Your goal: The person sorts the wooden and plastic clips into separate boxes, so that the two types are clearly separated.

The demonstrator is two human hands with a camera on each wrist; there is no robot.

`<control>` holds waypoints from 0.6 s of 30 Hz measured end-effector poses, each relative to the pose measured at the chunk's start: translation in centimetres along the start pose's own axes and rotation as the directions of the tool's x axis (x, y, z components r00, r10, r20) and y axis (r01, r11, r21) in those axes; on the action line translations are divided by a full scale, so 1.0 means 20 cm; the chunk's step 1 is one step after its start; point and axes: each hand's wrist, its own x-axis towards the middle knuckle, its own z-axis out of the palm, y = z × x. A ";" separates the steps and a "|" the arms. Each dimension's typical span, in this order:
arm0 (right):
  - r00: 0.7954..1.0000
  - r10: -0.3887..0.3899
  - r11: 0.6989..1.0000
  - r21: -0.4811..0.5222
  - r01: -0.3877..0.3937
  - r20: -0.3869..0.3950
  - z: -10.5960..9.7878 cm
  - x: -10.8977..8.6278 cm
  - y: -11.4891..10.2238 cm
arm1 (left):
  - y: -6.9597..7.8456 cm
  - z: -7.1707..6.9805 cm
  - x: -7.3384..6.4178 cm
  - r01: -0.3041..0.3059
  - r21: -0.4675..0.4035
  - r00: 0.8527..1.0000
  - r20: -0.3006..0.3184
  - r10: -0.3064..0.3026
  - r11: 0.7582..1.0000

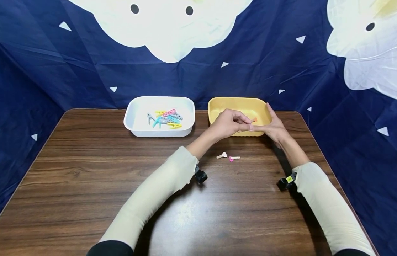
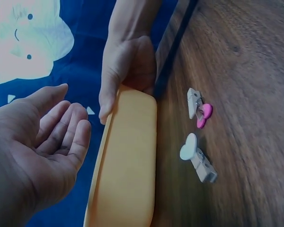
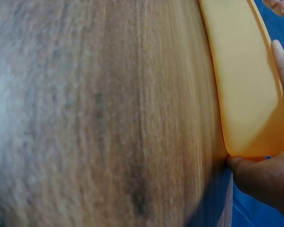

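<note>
In the head view my left hand (image 1: 228,122) hovers over the yellow bin (image 1: 214,106), thumb and index close together. The left wrist view shows this hand (image 2: 42,146) loosely curled, with nothing visible in it. A small orange piece (image 1: 254,120) shows inside the bin beside its fingertips. My right hand (image 1: 273,128) holds the bin's right end, its thumb (image 2: 109,101) along the rim. Two wooden clothespins lie on the table before the bin: one with a white heart (image 2: 189,146), one with a pink heart (image 2: 203,116).
Left of the yellow bin stands a white bin (image 1: 134,124) holding several coloured plastic clothespins (image 1: 168,117). Both bins sit near the far edge of the wooden table (image 1: 89,177). A dark blue patterned cloth (image 1: 185,78) hangs close behind.
</note>
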 end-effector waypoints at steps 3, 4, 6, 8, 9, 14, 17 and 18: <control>1.000 -0.003 1.000 0.003 0.003 -0.003 0.00 0.00 0.00 | -0.01 0.00 -0.02 0.002 0.042 1.000 0.009 -0.003 0.999; 1.000 -0.004 1.000 0.007 0.004 -0.005 0.01 0.00 0.00 | -0.01 -0.01 -0.03 0.003 0.058 1.000 0.014 -0.004 0.998; 1.000 -0.005 1.000 0.017 0.005 -0.004 0.01 0.00 0.00 | -0.02 -0.01 -0.05 0.004 0.093 1.000 0.021 -0.006 0.996; 1.000 -0.007 1.000 0.027 0.008 -0.005 0.01 0.00 0.00 | -0.03 -0.01 -0.06 0.000 0.109 0.999 0.032 -0.003 0.994; 1.000 -0.009 1.000 0.030 0.009 -0.006 0.01 0.00 0.00 | -0.03 -0.01 -0.07 -0.002 0.112 0.999 0.034 -0.002 0.994; 1.000 -0.018 0.999 0.036 0.018 -0.011 0.02 0.00 0.00 | -0.03 -0.02 -0.10 -0.008 0.096 0.999 0.054 0.003 0.995; 1.000 -0.018 0.999 0.040 0.019 -0.014 0.02 0.00 -0.01 | -0.03 -0.03 -0.11 -0.009 0.091 0.998 0.067 0.003 0.996; 1.000 -0.017 0.999 0.039 0.017 -0.015 0.01 0.00 -0.01 | -0.03 -0.03 -0.12 -0.010 0.090 0.997 0.072 0.003 0.996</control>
